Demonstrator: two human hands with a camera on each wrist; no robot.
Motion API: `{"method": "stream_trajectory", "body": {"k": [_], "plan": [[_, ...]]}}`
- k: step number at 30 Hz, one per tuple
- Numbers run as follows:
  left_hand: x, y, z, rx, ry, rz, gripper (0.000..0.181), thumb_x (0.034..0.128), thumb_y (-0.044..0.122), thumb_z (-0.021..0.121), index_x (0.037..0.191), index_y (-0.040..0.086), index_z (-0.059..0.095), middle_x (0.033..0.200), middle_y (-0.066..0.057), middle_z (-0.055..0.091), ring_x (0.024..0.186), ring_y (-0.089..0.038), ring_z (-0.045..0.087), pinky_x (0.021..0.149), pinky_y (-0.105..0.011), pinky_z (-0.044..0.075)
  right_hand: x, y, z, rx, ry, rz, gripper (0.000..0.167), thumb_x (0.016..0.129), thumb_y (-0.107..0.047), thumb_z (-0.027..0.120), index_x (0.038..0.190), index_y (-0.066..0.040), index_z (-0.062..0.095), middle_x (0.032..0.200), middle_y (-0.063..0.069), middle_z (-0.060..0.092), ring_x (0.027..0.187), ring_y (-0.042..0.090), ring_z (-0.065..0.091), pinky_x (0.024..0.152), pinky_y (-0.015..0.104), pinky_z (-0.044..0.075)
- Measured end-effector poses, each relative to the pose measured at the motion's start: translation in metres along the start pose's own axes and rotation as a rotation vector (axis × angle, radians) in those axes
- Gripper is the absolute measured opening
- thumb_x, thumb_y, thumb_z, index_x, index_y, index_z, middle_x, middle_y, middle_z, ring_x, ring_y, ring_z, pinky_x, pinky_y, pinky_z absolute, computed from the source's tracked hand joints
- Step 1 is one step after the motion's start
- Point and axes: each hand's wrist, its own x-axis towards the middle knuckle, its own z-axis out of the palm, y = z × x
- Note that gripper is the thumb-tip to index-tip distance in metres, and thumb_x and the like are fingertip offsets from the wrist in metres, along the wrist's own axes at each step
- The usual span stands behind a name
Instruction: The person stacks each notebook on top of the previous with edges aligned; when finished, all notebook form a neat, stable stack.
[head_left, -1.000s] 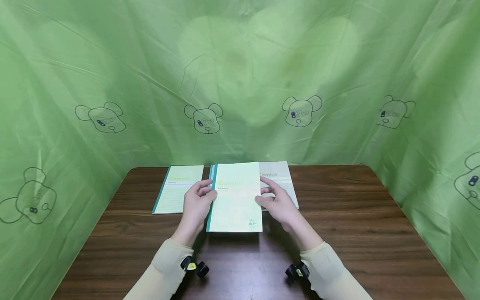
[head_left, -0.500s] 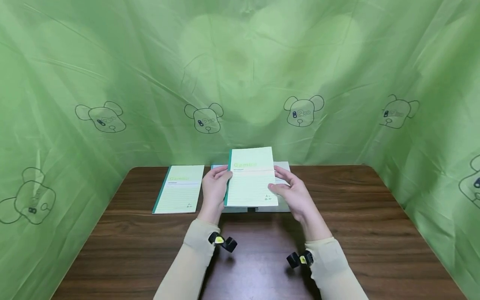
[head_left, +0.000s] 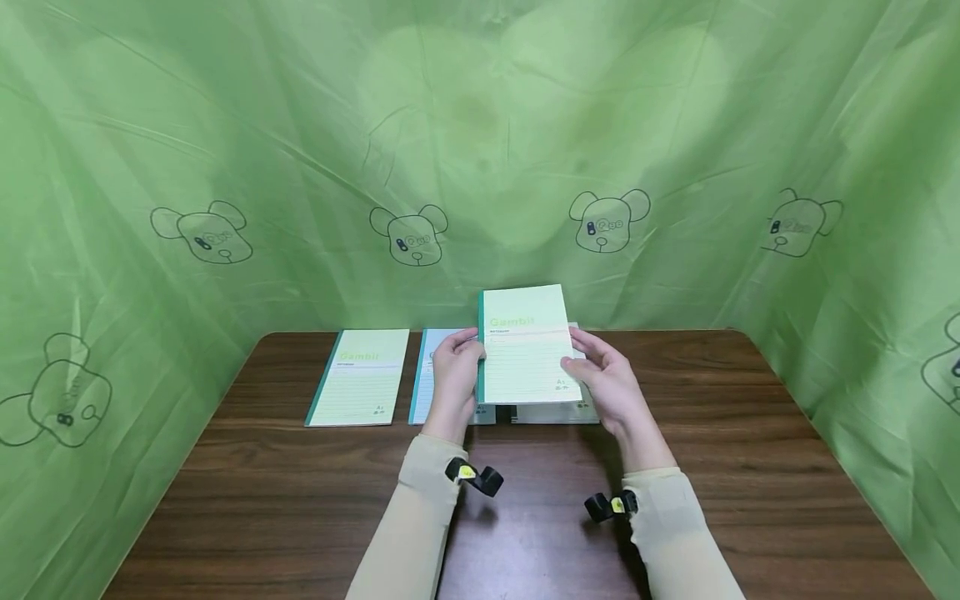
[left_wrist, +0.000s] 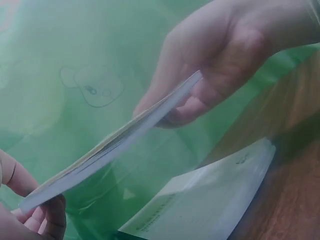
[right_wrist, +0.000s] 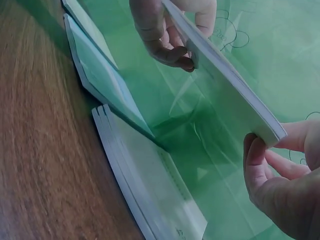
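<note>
A pale green notebook (head_left: 527,354) with a teal spine hangs tilted above the table, held between both hands. My left hand (head_left: 453,379) pinches its spine edge. On the opposite edge my right hand (head_left: 617,387) grips it, thumb on the cover. The right wrist view shows the fingers of that hand (right_wrist: 290,175) under the notebook (right_wrist: 235,92). Partly covered below lies a stack of grey-white notebooks (head_left: 555,414). To its left is a blue notebook (head_left: 422,396), partly behind my left hand. Another pale green notebook (head_left: 358,379) lies flat farther left.
The brown wooden table (head_left: 247,500) carries the notebooks in a row along its far edge. A green curtain (head_left: 480,167) with bear-head drawings hangs behind the table and at both sides. Each wrist wears a small black camera.
Both hands have lifted the held pale green notebook up and away, then moved it right. It was over the blue notebook; now it is above the grey-white stack, with more of the blue one showing.
</note>
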Motion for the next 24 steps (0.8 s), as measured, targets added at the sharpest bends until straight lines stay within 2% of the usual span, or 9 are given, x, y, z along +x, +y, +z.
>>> {"method": "stream_trajectory", "body": {"k": [4, 8, 13, 16, 21, 24], "plan": [[-0.002, -0.002, 0.004, 0.024, -0.031, 0.004, 0.048, 0.0936, -0.006, 0.061, 0.14, 0.005, 0.068, 0.136, -0.015, 0.065, 0.124, -0.03, 0.06, 0.103, -0.043, 0.05, 0.001, 0.003, -0.004, -0.021, 0.052, 0.019, 0.063, 0.105, -0.001, 0.069, 0.164, -0.005, 0.048, 0.158, 0.021, 0.047, 0.129, 0.018, 0.057, 0.101, 0.018, 0.051], [-0.002, -0.007, 0.005, 0.045, -0.064, -0.004, 0.05, 0.096, -0.005, 0.063, 0.144, 0.008, 0.067, 0.141, -0.012, 0.066, 0.13, -0.031, 0.061, 0.106, -0.045, 0.051, 0.003, 0.007, -0.006, -0.026, 0.086, 0.024, 0.061, 0.105, -0.001, 0.069, 0.163, -0.004, 0.049, 0.15, 0.02, 0.05, 0.123, 0.015, 0.058, 0.098, 0.018, 0.052], [-0.001, -0.012, 0.005, 0.028, -0.095, -0.011, 0.052, 0.0934, -0.007, 0.062, 0.143, 0.008, 0.068, 0.142, -0.012, 0.066, 0.126, -0.029, 0.064, 0.097, -0.041, 0.054, 0.005, 0.01, -0.01, -0.044, 0.104, 0.009, 0.058, 0.105, 0.0, 0.069, 0.161, -0.001, 0.052, 0.147, 0.022, 0.056, 0.116, 0.011, 0.06, 0.095, 0.018, 0.053], [0.0, -0.014, 0.005, 0.015, -0.118, -0.014, 0.054, 0.0914, -0.009, 0.06, 0.143, 0.006, 0.068, 0.142, -0.013, 0.067, 0.123, -0.028, 0.065, 0.093, -0.043, 0.054, 0.005, 0.01, -0.013, -0.06, 0.112, -0.003, 0.056, 0.106, 0.0, 0.068, 0.159, 0.0, 0.053, 0.148, 0.025, 0.058, 0.116, 0.011, 0.06, 0.095, 0.019, 0.052], [0.002, -0.02, 0.005, 0.021, -0.125, -0.027, 0.045, 0.0955, -0.006, 0.067, 0.14, 0.001, 0.07, 0.137, -0.014, 0.071, 0.121, -0.025, 0.067, 0.102, -0.046, 0.053, 0.008, 0.015, -0.019, -0.065, 0.123, 0.007, 0.055, 0.106, -0.002, 0.067, 0.16, 0.0, 0.053, 0.151, 0.025, 0.056, 0.12, 0.012, 0.059, 0.099, 0.018, 0.05], [0.002, -0.025, 0.005, 0.017, -0.12, -0.041, 0.039, 0.0965, -0.005, 0.071, 0.135, -0.002, 0.072, 0.131, -0.017, 0.073, 0.119, -0.025, 0.068, 0.107, -0.044, 0.053, 0.01, 0.019, -0.023, -0.074, 0.127, 0.021, 0.056, 0.107, -0.004, 0.067, 0.16, 0.0, 0.052, 0.154, 0.025, 0.054, 0.124, 0.014, 0.057, 0.101, 0.018, 0.049]]}}
